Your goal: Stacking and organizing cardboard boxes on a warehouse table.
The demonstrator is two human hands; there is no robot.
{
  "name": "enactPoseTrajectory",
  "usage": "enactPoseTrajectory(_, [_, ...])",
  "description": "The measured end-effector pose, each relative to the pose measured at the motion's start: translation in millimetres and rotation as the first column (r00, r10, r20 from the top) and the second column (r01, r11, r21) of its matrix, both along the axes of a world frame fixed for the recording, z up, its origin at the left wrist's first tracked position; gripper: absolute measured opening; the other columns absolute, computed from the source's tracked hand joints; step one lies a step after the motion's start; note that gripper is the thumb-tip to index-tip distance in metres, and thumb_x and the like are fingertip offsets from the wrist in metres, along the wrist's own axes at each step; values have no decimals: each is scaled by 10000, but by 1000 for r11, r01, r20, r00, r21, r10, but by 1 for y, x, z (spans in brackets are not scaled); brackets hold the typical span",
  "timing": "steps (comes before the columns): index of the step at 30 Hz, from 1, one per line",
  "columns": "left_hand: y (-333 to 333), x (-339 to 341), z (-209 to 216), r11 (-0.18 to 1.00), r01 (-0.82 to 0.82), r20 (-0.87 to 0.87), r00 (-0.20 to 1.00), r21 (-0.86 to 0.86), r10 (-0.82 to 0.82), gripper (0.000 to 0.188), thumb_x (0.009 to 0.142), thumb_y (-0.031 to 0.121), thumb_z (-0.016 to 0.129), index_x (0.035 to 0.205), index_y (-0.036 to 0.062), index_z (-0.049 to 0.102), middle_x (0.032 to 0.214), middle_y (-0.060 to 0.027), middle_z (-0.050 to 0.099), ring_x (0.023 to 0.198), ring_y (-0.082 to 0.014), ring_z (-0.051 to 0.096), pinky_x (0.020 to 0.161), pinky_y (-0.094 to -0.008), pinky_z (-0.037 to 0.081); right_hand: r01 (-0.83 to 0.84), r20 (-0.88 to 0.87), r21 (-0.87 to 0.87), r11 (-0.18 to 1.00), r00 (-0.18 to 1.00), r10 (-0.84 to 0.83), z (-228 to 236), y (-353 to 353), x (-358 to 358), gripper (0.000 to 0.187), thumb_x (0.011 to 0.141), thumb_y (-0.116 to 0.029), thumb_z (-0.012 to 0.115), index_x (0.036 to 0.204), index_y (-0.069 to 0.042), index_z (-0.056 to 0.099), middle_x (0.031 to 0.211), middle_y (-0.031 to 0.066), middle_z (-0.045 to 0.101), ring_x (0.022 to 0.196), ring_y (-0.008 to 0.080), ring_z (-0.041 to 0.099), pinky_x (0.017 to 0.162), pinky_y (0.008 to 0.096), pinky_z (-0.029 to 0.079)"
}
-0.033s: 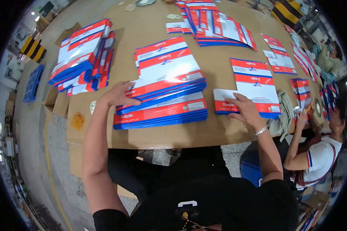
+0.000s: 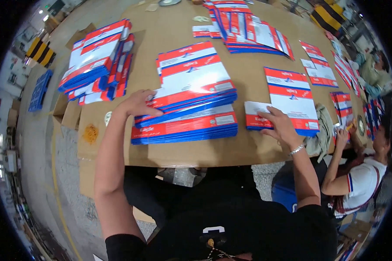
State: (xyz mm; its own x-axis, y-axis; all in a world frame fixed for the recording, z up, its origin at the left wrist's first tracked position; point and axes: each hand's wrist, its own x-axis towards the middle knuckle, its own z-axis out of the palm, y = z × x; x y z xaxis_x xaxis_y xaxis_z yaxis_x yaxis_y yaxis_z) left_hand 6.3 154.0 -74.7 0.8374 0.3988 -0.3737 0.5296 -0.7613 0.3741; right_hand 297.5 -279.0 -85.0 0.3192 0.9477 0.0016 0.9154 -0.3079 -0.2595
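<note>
Resting at the middle stack: left hand (image 2: 138, 103), at the left side of the upper flat cartons (image 2: 196, 82), thumb wide of the fingers along the near edge; whether any are pinched, I cannot tell.
Lower cartons: a stack (image 2: 185, 127) directly beneath the upper ones, blue edges toward the near side, red and white faces partly covered.
Right-hand stack: notched flat cartons (image 2: 294, 98) near the table's right part, well apart from the middle stack.
Right hand (image 2: 279, 125): wide, fingers spread over the short left flap of those notched cartons, thumb by its near edge; a silvery bracelet (image 2: 296, 150) circles the wrist.
Left pile: more red, white and blue cartons (image 2: 96, 54), heaped unevenly at the far left.
Far pile: a fanned heap (image 2: 257, 37) beyond the middle stack.
Table: brown top (image 2: 183, 157), with a small orange heap (image 2: 90, 134) at its near left.
Cloth: a grey-green rag (image 2: 321, 130), crumpled just right of the notched cartons.
Neighbour: a seated co-worker (image 2: 363, 178) at the right, hands near another carton bundle (image 2: 343, 108).
</note>
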Motion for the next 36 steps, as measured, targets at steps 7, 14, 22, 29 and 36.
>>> enactPoseTrajectory(7, [11, 22, 3, 995, 91, -19, 996, -42, -92, 1176, 488, 555, 892, 1430, 51, 399, 1394, -217, 486, 1295, -334, 471, 1062, -398, 401, 55, 1, -30, 998, 998, -55, 5, 1, -6, 684, 663, -217, 824, 1302, -176, 585, 1352, 239, 507, 1210, 411, 520, 1018, 442, 447])
enactPoseTrajectory(14, [-12, 25, 27, 985, 56, -74, 996, 166, -44, 1197, 472, 503, 904, 1451, 74, 364, 1340, -218, 481, 1251, -373, 482, 1033, -418, 429, 66, -41, -71, 995, 997, -69, 9, -2, -9, 677, 698, -309, 817, 1316, -186, 570, 1368, 255, 489, 1251, 405, 490, 1051, 443, 411])
enactPoseTrajectory(22, [-84, -17, 79, 948, -79, 377, 925, 309, -46, 1143, 502, 293, 923, 1463, 116, 330, 1347, -209, 399, 1256, -398, 430, 1042, -444, 425, 387, -468, 389, 836, 865, -183, 21, 16, -10, 650, 880, -242, 690, 1433, -46, 411, 1410, 237, 462, 1295, 336, 471, 1081, 379, 367])
enactPoseTrajectory(29, [-139, -32, 101, 1000, 19, 578, 816, 0, -16, 1159, 459, 249, 932, 1459, 135, 359, 1338, -184, 394, 1271, -369, 431, 1055, -429, 396, 618, -984, 180, 765, 117, 137, 62, 43, -28, 646, 868, -312, 668, 1352, 53, 445, 1273, 172, 571, 1149, 251, 568, 1003, 353, 431])
enactPoseTrajectory(36, [-158, -31, 93, 982, 109, 662, 749, -156, 22, 1098, 508, 242, 924, 1448, 131, 370, 1288, -147, 377, 1205, -326, 458, 1021, -411, 412, 767, -839, 402, 499, 90, 537, 38, -1, -29, 436, 803, -141, 594, 1172, 90, 582, 1090, 208, 654, 1020, 286, 633, 962, 393, 473])
